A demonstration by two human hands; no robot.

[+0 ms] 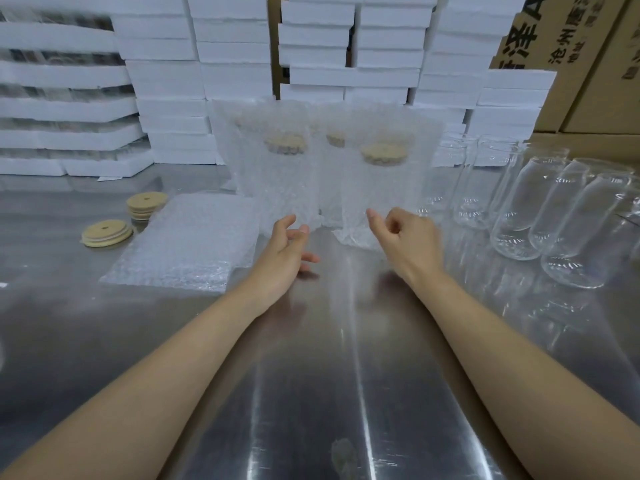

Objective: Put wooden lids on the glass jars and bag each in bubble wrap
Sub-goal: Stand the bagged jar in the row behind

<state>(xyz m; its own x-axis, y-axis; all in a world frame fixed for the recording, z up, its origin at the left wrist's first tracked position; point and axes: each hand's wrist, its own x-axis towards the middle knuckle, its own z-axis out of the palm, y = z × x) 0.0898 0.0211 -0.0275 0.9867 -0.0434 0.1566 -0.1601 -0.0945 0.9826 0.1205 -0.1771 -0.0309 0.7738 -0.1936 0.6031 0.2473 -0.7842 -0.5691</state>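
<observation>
Both bare arms stretched out over the shiny brushed-steel table (346, 393). Left hand (289, 252) empty, fingers loosely spread, just short of the bagged jars. Right hand (405, 237) empty too, fingers half curled, index pointing toward the nearest clear bubble-wrap bag holding a lidded glass jar (379, 188), close but not obviously touching. More bagged jars (277, 168) standing upright behind and left of it, round tan lids showing through the wrap. Flat stack of empty clear bubble-wrap bags (187, 244) lying left of the left hand. 2 small piles of round wooden lids with centre holes (107, 233) further left. Bare clear glass jars (550, 216) clustered on the right. White foam trays (166, 81) stacked at the back, brown cardboard boxes (588, 64) far right.
</observation>
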